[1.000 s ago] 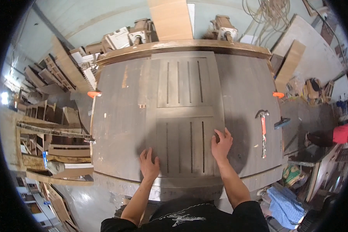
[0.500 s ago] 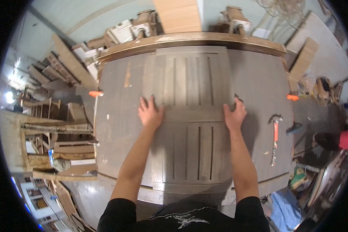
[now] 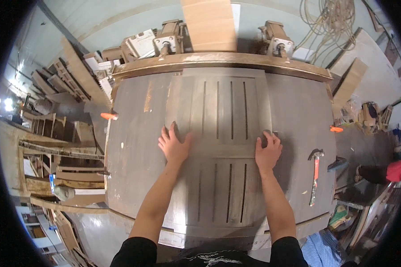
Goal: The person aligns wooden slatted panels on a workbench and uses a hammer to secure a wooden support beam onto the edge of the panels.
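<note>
Grey-brown grooved panel (image 3: 225, 151) flat on grey tabletop (image 3: 138, 160), ctr; L hand (image 3: 173, 146) at its L edge, fingers spread; R hand (image 3: 268, 151) at R edge, fingers curved, thumb apart; red-gripped hammer (image 3: 315, 173) to R

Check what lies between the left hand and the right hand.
In the head view, the slotted panel lies between the left hand and right hand, with its middle section showing there.

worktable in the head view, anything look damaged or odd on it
The worktable looks marked: a tan streak toward its far left and a pale spot nearer its left edge break the even grey, perhaps wear or residue. The slotted panel shows no clear damage.
</note>
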Motion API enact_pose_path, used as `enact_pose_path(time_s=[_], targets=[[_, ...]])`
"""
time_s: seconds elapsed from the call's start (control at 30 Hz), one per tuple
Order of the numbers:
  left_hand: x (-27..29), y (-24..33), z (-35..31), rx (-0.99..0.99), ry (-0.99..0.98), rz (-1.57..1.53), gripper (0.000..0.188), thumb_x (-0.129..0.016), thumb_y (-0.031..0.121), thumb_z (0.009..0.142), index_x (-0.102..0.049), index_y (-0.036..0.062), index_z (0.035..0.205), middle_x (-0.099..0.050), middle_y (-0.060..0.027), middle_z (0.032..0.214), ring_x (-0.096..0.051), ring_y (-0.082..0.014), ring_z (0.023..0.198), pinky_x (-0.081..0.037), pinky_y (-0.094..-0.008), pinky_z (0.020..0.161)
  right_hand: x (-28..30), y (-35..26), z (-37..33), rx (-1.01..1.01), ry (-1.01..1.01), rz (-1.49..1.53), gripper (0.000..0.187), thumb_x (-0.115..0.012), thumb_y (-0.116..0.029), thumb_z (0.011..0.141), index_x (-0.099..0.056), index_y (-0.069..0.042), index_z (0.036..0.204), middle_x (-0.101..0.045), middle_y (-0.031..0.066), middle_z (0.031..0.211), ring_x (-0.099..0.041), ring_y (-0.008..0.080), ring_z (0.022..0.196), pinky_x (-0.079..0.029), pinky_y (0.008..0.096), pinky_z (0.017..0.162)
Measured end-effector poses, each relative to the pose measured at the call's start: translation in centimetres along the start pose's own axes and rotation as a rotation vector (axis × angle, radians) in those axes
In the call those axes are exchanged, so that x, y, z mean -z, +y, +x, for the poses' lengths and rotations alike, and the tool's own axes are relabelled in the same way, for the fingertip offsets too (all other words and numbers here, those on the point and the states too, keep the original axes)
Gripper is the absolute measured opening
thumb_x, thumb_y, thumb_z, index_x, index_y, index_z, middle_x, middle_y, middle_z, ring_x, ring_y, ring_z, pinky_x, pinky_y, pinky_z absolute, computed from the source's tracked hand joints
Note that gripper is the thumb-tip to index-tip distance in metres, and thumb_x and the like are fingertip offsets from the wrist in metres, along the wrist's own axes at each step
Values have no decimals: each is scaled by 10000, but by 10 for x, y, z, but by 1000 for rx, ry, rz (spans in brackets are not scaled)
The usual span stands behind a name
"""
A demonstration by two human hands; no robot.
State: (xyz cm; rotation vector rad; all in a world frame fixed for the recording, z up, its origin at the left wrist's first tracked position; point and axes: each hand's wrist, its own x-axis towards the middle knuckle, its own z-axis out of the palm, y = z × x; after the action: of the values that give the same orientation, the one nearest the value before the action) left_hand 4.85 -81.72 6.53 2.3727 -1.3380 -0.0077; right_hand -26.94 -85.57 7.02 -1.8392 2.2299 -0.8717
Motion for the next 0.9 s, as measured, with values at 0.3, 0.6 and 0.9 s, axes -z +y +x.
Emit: enact_pose_path(time_s=[0.3,0.6,0.9], targets=[[-3,-6,1,-38,35,38,757,-738,492,802,-457,183,1434,-362,-216,1504,-413,-402,1233,-308,-513,1060,4,-3,-2,-26,-22,21,348,-708,-290,878,-668,-214,1216,-545,86,1302,-509,312,1156,-396,482,1004],[1,-2,0,-56,2,33,744,-711,487,829,-440,179,1449,-348,-223,1512,-400,-401,1250,-304,-520,1065,0,4,-5,18,24,33,355,-708,-300,878,-670,-214,1220,-549,85,1302,-500,321,1202,-385,505,1011],[7,0,0,-9,-68,36,758,-702,501,832,-423,189,1464,-312,-215,1537,-380,-392,1276,-282,-509,1082,9,-5,-5,-14,-4,22,356,-705,-294,876,-668,-206,1219,-534,89,1323,-486,315,1228,-374,490,1029]])
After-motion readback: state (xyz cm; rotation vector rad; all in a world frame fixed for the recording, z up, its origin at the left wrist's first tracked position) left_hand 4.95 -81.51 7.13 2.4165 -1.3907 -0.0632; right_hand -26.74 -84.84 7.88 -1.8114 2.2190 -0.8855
